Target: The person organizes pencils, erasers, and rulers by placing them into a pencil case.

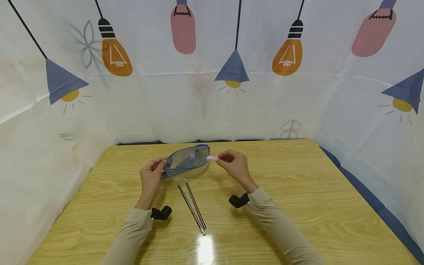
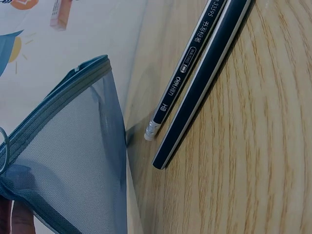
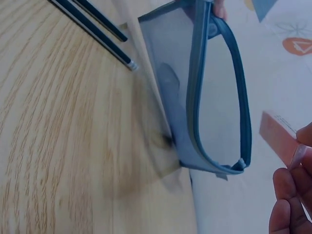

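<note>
free lane between pencils (image 1: 191,210) and right sleeve (image 1: 281,228); pouch (image 1: 185,165) blocks beyond pencils

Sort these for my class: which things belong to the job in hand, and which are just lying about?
Job in hand:
mesh pouch, held by the left hand
small pink block, pinched by the right hand

Lying about:
two pencils on the table, untouched, though possibly part of the job

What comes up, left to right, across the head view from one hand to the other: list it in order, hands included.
Left hand → blue mesh pouch → pink block → right hand.
</note>
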A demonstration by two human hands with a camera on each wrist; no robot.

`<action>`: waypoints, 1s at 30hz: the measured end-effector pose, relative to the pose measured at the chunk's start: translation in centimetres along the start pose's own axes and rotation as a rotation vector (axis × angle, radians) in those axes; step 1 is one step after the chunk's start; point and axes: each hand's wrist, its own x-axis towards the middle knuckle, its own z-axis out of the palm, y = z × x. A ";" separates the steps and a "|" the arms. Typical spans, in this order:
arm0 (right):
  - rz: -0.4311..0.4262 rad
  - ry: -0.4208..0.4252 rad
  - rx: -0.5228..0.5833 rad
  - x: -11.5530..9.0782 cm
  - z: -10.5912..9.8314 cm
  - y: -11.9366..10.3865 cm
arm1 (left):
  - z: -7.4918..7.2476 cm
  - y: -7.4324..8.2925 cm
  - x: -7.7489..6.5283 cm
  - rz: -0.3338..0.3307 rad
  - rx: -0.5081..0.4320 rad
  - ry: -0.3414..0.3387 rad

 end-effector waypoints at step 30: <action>0.010 0.024 0.037 0.6 2.5 -0.2 | -0.2 -0.3 0.1 -0.045 -0.024 -0.005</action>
